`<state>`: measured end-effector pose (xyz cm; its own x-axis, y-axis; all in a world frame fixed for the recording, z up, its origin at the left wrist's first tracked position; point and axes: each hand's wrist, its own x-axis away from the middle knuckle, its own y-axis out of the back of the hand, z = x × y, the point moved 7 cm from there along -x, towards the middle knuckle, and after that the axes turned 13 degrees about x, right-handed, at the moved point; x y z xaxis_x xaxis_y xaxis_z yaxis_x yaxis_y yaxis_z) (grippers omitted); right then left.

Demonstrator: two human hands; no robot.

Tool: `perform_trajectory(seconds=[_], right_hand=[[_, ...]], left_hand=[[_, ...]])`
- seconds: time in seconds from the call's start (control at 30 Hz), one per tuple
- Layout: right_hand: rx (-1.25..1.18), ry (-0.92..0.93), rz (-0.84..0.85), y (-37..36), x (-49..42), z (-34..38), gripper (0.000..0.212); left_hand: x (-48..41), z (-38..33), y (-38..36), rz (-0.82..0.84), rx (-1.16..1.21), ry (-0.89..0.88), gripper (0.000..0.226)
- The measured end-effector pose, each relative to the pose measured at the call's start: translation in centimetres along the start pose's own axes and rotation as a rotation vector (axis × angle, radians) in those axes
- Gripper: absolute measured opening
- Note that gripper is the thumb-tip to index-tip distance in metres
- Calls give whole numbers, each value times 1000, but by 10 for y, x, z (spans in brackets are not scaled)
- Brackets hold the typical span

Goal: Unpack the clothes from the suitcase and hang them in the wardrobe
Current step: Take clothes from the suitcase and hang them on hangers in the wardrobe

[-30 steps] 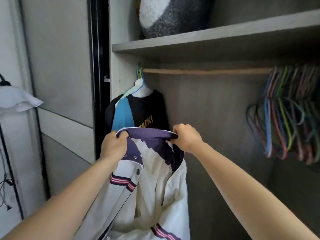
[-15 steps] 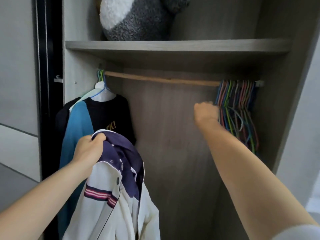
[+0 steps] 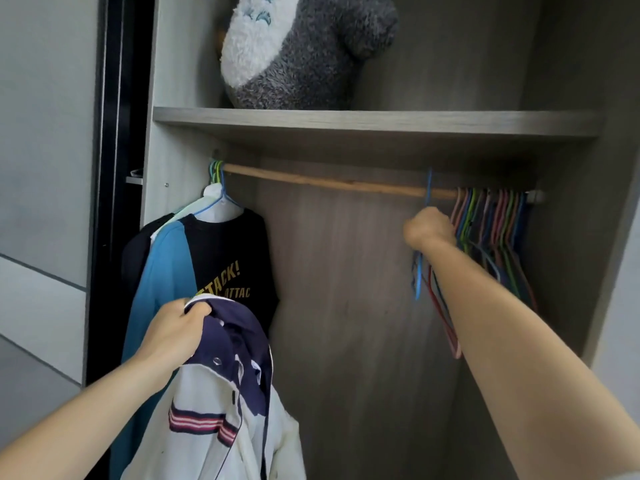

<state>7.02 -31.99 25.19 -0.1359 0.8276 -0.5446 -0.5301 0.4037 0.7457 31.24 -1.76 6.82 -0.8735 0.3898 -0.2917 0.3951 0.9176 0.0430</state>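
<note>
- While a black T-shirt [image 3: 228, 258] and a blue top [image 3: 162, 271] already hang at the left end of the rod [image 3: 311, 180], the job looks only partly done, with one garment in hand and not yet hung.
- The left hand [image 3: 173, 336] grips the white shirt [image 3: 221, 410] by its navy collar, low in front of the wardrobe [image 3: 346, 306]; the shirt dangles below the fist.
- The right hand [image 3: 429, 228] is closed in a fist round the neck of a blue hanger [image 3: 419, 271], whose hook sits over the rod just beside the spare hangers [image 3: 495, 220].
- What is left, I judge: lift that hanger off, thread it into the shirt, and hook it back on the rod. The suitcase is out of view, so how many clothes remain cannot be told.
- The middle of the rod is bare wood; the spare hangers crowd its right end.
- A shelf [image 3: 346, 121] above the rod carries a grey and white plush toy [image 3: 294, 53].
- A grey panel [image 3: 45, 133] stands left of the wardrobe.
</note>
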Motion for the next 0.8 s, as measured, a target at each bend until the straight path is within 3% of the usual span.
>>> perform_trajectory(seconds=[0.17,0.33,0.43,0.5,0.6,0.7,0.8], right_hand=[[-330,-60,18,-34,23,12,35],[-618,-66,44,-116,72,9,17],[-789,-227,209,-165,88,4,31],[-773,-288,250,-183,97,2,45],[-754,-164,275,-190,115,19,48],[-855,-20,460,-195,143,48,51],[-1172,44,970,-202,179,76,51]], left_hand=[[2,0,9,6,-126,-83,24],[2,11,37,6,-399,-184,27],[6,12,58,-4,-675,-258,30],[6,13,75,-34,-804,-250,28],[-3,22,95,-60,-781,-189,19],[-7,32,125,-128,-674,4,32],[-4,26,145,-181,-636,73,32]])
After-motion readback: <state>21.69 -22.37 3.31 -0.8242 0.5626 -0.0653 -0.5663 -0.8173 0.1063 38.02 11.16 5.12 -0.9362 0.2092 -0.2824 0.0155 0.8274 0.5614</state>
